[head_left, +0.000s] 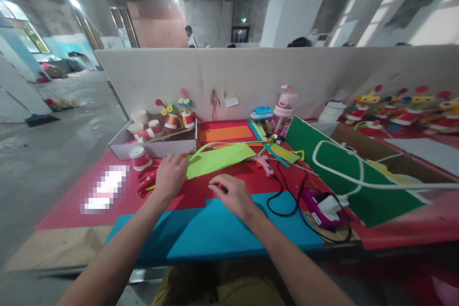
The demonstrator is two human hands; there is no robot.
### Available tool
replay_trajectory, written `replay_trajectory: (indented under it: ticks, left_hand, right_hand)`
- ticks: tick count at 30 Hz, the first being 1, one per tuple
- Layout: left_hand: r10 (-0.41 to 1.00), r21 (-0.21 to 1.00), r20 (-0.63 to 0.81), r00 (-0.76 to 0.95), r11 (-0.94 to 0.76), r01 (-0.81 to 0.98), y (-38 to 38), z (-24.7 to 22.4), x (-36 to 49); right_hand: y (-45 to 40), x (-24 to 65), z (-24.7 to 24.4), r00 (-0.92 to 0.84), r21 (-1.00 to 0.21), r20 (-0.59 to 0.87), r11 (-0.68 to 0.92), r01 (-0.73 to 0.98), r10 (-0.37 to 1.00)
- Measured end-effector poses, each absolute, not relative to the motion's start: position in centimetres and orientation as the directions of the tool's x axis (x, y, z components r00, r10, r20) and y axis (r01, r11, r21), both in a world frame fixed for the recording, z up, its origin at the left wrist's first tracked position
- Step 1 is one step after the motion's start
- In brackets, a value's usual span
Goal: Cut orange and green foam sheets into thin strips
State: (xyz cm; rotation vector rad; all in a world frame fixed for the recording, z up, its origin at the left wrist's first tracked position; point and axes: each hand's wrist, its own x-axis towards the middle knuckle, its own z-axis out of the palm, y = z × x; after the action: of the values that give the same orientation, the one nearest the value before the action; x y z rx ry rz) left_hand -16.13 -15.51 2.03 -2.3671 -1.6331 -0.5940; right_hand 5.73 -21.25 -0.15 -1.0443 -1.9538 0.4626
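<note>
My left hand point(172, 174) is curled, knuckles up, at the left end of a light green paper sheet point(218, 158). A narrow green strip point(206, 149) curves away from beside its fingers; what the fingers hold is hidden. Left of that hand lie red-handled scissors point(145, 182), and a red and white paper cup point(139, 158) stands upside down behind them. Over the red and blue sheets, my right hand point(233, 193) has thumb and fingers bent together in a pinch; anything between them is too small to make out. A pink glue gun point(264, 165) lies beyond it.
A white box point(154, 150) holds cups and cup figures at the back left. At the right, a purple power strip point(324, 208) with black cords sits before a green board point(358, 177) and a white cable point(394, 185). A partition point(244, 76) closes the back.
</note>
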Motion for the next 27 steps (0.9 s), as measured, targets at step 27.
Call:
replay_trajectory:
  ticks: [27]
  left_hand:
    - [0.908,0.411,0.004,0.419,-0.383,0.827,-15.0,-3.1,-17.0]
  right_hand:
    - [-16.1,10.2,-4.2,-0.352,-0.479,0.174,0.391,0.786,0.92]
